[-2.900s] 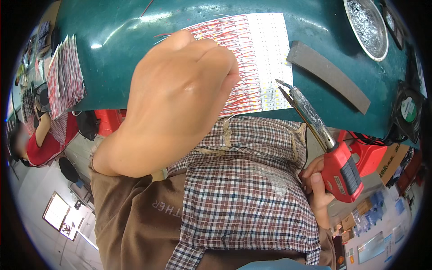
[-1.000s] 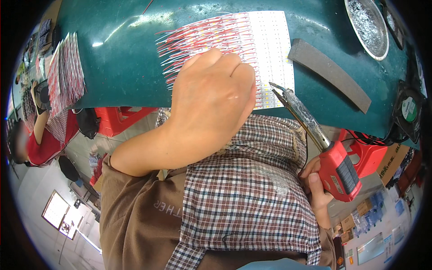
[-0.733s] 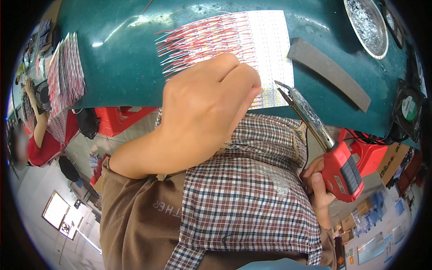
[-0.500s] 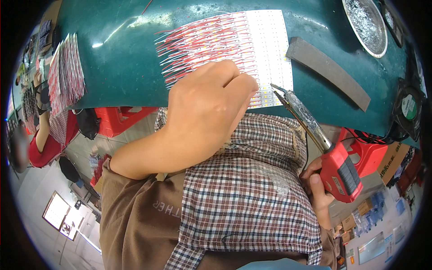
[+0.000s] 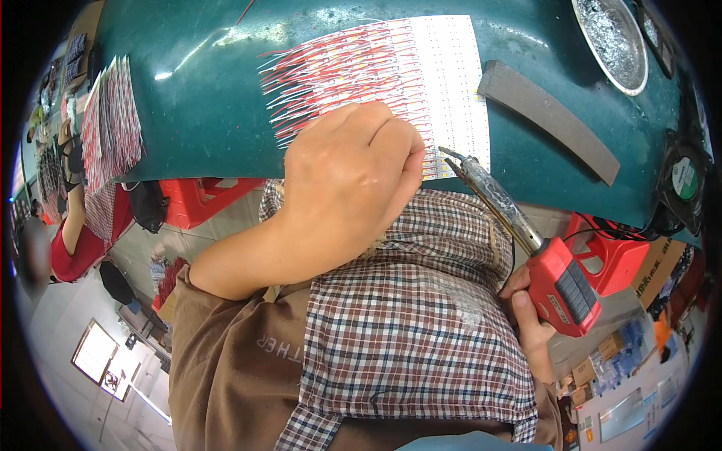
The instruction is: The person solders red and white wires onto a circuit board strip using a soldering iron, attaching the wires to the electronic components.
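A white panel of LED strip boards (image 5: 453, 83) lies on the green table in front of me. Rows of short red and white wires (image 5: 331, 84) stick out from its left part. My left hand (image 5: 353, 169) is closed over the panel's near edge, its fingertips hidden, so what they pinch cannot be made out. In my right hand (image 5: 529, 314) is a red-handled soldering gun (image 5: 565, 289), gripped from below. Its metal tip and feed tube point up-left over the panel's near edge, a short way right of my left fingers.
A grey curved bar (image 5: 553, 120) lies right of the panel. Beyond it stands a metal dish (image 5: 613, 45) with silvery scraps; a small fan (image 5: 683, 179) sits at the far right. Bundled wired strips (image 5: 111, 124) hang over the left edge, near a co-worker's arm (image 5: 74, 218). Red stools are below.
The soldering gun has moved left, bringing its tip closer to my left fingers. My left hand has shifted slightly, with its fingers still closed.
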Demonstrator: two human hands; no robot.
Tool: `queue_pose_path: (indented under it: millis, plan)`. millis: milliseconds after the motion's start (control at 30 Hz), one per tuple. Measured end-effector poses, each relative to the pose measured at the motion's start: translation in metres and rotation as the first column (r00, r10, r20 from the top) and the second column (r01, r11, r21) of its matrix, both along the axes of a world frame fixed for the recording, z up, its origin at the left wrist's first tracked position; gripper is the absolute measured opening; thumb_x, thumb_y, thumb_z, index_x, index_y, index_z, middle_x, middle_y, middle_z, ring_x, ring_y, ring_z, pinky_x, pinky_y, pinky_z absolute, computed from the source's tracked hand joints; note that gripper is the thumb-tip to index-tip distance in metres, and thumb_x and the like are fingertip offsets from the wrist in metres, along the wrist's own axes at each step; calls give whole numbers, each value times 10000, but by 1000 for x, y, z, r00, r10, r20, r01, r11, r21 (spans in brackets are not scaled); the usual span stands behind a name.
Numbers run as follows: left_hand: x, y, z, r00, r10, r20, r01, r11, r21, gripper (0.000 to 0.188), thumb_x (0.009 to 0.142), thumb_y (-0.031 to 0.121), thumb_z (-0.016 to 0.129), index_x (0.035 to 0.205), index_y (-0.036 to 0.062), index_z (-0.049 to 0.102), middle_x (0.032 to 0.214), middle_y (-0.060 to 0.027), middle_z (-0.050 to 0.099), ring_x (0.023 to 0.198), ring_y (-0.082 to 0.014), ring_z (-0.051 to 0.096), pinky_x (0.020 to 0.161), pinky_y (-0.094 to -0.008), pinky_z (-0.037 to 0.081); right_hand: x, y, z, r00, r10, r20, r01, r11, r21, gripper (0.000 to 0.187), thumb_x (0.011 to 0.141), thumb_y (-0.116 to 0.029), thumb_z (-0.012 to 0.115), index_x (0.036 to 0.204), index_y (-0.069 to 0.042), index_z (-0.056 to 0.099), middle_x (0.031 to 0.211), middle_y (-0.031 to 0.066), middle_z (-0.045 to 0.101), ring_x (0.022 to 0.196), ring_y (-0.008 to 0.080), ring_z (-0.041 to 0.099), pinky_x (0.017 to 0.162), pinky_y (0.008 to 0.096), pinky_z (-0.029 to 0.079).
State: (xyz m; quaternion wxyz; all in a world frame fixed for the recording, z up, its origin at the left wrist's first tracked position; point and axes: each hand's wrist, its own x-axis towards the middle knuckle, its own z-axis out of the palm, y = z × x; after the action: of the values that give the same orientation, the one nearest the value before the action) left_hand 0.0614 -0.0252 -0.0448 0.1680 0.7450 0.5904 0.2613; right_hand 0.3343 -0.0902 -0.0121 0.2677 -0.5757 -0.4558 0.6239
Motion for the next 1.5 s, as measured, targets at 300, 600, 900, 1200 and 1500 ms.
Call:
queue_pose_path:
  millis: [300,600,900,1200,1500]
  plan:
    - [1,0,-1,1000,-8,-12,8,1000,7,155,647,4,708,739,75,605,686,-36,552,611,-217,544,527,-334,412,-3,2,1,999,-1,-49,0,1000,-28,197,845,-127,621,913,28,521,736,117,526,677,192,515,619,290,422]
    - [2,0,1,1000,-10,-18,10,1000,3,161,642,0,710,742,68,604,682,-45,539,610,-226,538,527,-341,405,-3,1,2,999,22,38,-21,999,-29,219,842,-187,625,847,1,513,719,116,547,642,157,492,596,263,396]
    - [0,-2,3,998,-29,-51,29,1000,2,161,658,15,727,767,65,619,677,-51,545,610,-233,543,535,-344,414,-3,1,3,1000,-3,25,3,1000,-22,223,848,-201,618,874,1,526,743,111,563,638,131,487,591,243,392]
    - [-12,-3,28,1000,-5,-23,5,1000,-2,179,681,-41,717,834,41,672,718,-68,587,658,-232,581,578,-326,459,0,0,4,1000,-9,25,10,1000,-7,243,852,-204,626,912,14,538,763,113,571,671,155,518,631,264,431]
    - [1,-5,3,998,-59,12,59,998,25,139,681,30,740,783,65,653,699,-44,553,619,-224,538,549,-325,409,3,-10,6,995,-58,83,61,997,-38,304,853,-211,639,1013,27,539,765,95,567,692,160,540,652,275,448]
